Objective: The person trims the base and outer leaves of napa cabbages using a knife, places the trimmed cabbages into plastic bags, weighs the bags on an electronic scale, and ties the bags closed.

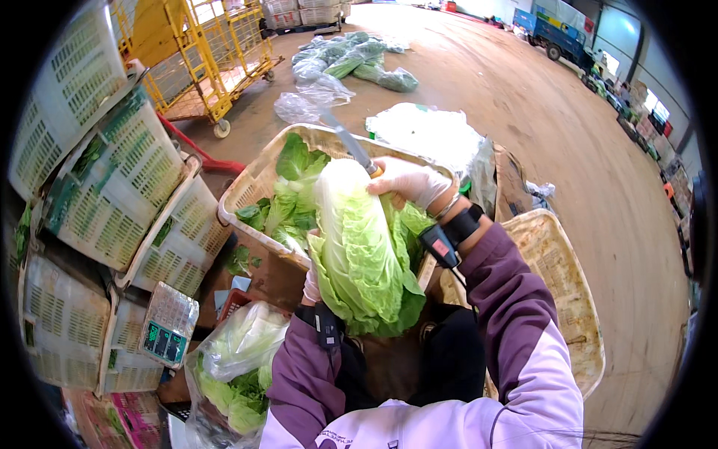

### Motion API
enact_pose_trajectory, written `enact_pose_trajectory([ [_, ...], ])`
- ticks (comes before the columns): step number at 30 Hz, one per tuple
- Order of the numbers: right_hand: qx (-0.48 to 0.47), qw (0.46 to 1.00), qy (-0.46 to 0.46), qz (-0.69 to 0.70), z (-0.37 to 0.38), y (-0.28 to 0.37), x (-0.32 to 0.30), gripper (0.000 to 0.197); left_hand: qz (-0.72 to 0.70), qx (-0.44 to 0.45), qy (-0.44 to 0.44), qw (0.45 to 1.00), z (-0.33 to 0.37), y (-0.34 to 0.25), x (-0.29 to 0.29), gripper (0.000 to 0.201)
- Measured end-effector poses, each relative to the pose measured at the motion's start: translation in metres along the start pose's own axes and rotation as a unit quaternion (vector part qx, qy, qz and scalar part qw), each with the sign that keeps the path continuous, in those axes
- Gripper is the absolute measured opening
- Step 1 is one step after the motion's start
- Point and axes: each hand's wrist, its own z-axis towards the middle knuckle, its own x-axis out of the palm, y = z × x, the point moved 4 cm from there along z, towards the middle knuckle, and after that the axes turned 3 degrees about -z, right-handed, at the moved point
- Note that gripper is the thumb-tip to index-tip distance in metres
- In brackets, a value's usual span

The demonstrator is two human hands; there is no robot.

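the left hand [311, 286] supports a crinkly, oblong cabbage [357, 247]; the right hand [407, 182] grips a slim metal-bladed knife [354, 147].

The left hand [312, 286] holds a Chinese cabbage [359, 239] upright; the right hand [410, 183], at its far end, grips a knife [352, 146]; crates [112, 183] stand stacked left.

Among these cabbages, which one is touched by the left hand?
The big unwrapped cabbage in the middle: the left hand is against its side, while the bagged cabbages at lower left lie untouched.
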Motion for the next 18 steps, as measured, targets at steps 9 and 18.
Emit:
enact_pose_trajectory([
  [9,-0.025,0.978,-0.145,-0.146,-0.024,0.001,-0.015,0.051,0.195,-0.016,0.182,0.964,0.046,-0.042,0.034,0.068],
  [18,0.030,0.928,-0.097,-0.358,-0.002,0.023,0.005,0.056,0.347,0.078,0.032,0.934,0.048,-0.018,0.054,0.087],
])
